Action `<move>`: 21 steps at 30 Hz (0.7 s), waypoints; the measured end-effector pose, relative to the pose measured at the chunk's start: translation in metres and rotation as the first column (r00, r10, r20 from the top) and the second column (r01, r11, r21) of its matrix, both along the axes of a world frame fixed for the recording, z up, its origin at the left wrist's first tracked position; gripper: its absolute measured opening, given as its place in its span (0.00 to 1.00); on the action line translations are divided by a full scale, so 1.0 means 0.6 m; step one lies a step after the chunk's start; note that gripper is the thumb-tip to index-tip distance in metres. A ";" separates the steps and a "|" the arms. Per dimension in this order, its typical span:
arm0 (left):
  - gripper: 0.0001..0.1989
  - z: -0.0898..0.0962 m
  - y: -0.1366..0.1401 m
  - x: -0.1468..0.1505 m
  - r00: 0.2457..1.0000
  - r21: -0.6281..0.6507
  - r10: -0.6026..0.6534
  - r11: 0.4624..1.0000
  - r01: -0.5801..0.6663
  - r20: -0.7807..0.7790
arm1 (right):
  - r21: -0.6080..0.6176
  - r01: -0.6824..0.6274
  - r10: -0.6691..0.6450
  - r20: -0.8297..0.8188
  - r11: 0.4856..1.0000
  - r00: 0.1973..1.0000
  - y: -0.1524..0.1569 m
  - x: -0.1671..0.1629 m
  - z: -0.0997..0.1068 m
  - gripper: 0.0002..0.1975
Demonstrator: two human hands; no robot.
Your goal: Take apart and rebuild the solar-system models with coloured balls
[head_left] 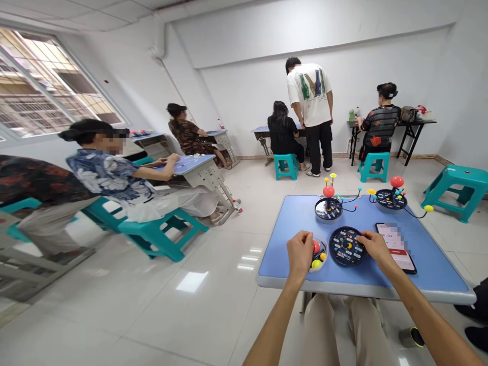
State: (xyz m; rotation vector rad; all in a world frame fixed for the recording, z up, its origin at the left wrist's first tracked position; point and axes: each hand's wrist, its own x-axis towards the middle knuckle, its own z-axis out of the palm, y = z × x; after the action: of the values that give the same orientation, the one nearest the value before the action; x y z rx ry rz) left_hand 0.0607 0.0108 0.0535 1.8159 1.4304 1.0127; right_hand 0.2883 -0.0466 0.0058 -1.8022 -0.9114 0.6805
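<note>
My left hand is closed at the left edge of a small clear tub. Whatever its fingers hold, if anything, is hidden. Inside the tub lie a red ball, yellow balls and dark thin parts. My right hand pinches the right rim of a round black base, which is printed with planets and white labels and lies flat on the blue desk. Behind it stands a planet model with a red ball on top and coloured balls on thin arms.
A second planet model stands at the desk's back right. A phone with a timer lies right of my hand. A dark cup is on the floor. Teal stools and several people at other desks are around.
</note>
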 end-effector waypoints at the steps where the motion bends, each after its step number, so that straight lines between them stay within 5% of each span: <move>1: 0.16 -0.002 0.006 -0.008 1.000 -0.015 0.016 1.000 -0.016 -0.010 | 0.003 0.010 -0.010 0.012 1.000 1.000 -0.001 -0.002 0.008 0.13; 6: 0.15 -0.009 0.021 -0.031 0.996 -0.049 0.033 0.998 -0.037 -0.081 | 0.193 0.015 -0.083 0.347 0.981 0.934 -0.002 -0.056 0.067 0.12; 9: 0.08 -0.003 0.020 -0.035 0.991 -0.019 0.019 1.000 -0.022 -0.132 | 0.357 -0.191 -0.097 0.652 0.915 0.752 0.005 -0.117 0.098 0.08; 11: 0.11 0.001 0.011 -0.044 0.989 0.029 0.035 0.999 -0.032 -0.143 | 0.417 -0.370 -0.132 0.792 0.830 0.597 0.010 -0.151 0.106 0.09; 16: 0.11 -0.021 -0.055 -0.094 0.971 0.286 0.082 0.958 -0.014 -0.225 | 0.428 -0.568 -0.216 0.889 0.703 0.403 0.008 -0.179 0.088 0.08; 21: 0.08 -0.051 -0.100 -0.105 0.928 0.288 -0.037 0.945 0.153 -0.372 | 0.361 -0.660 -0.214 0.931 0.659 0.296 -0.002 -0.186 0.058 0.09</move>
State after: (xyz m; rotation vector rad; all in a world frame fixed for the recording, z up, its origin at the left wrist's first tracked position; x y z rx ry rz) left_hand -0.0024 -0.0495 0.0230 2.3831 1.4292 0.9270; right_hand 0.1768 -0.0480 0.0406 -1.1312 -1.9656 -0.7509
